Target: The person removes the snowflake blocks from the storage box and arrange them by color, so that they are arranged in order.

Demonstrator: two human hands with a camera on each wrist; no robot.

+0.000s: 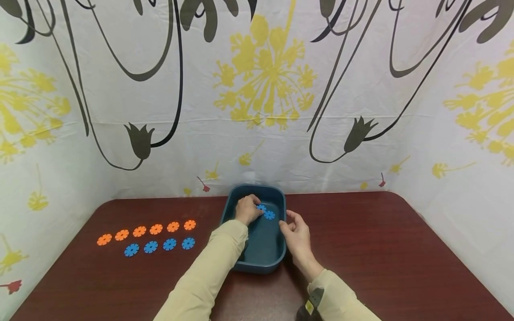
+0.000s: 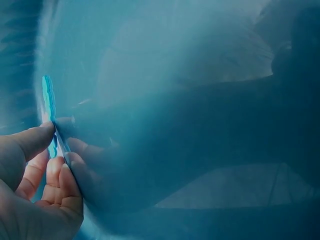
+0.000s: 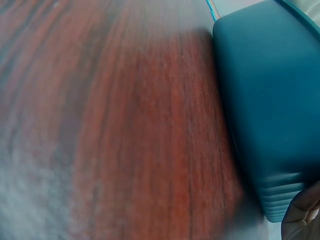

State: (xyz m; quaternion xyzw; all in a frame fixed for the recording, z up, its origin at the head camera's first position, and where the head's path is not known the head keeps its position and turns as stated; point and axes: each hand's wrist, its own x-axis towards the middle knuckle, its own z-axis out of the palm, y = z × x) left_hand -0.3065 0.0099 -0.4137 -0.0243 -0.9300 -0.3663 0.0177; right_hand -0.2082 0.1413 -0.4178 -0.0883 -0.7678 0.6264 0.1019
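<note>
My left hand (image 1: pixel 246 209) reaches into a dark teal plastic bin (image 1: pixel 257 268) and pinches a blue notched disc (image 1: pixel 261 207) between thumb and fingers. A second blue disc (image 1: pixel 269 215) shows edge to edge with it; whether the two are joined I cannot tell. From the left wrist, the blue piece (image 2: pixel 48 95) appears edge-on above the thumb, with reflections in the glossy bin surface beside it. My right hand (image 1: pixel 298 234) grips the bin's right rim, thumb on top. Only part of that hand (image 3: pixel 302 212) enters the right wrist view, against the bin's wall (image 3: pixel 270 95).
Left of the bin, several orange notched discs (image 1: pixel 139 231) lie in a row on the dark red wooden table (image 1: pixel 381 258). Several blue discs (image 1: pixel 150 247) form a second row nearer me. A patterned white cloth (image 1: pixel 192 147) hangs behind the table.
</note>
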